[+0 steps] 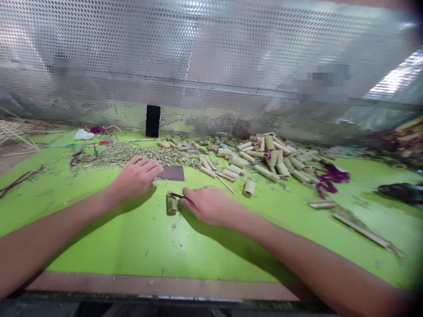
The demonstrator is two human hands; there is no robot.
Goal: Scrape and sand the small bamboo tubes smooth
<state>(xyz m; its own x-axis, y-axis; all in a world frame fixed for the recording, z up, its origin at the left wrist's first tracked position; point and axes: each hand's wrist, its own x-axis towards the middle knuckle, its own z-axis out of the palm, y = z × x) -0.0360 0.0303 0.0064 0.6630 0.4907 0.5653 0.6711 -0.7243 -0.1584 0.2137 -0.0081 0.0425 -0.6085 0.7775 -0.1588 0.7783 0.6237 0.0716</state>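
A short bamboo tube (172, 203) lies front-to-back on the green surface (139, 251), nearer the right hand (208, 204), which pinches a small blade (176, 195) reaching over its far end, while the left hand (135, 178) rests open and empty.

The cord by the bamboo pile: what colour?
The cord is deep magenta, clearest in the head view.

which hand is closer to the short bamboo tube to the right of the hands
Right. The right hand lies just left of the short bamboo tube and slightly nearer the person. The left hand lies much farther left, with the right hand between it and the tube.
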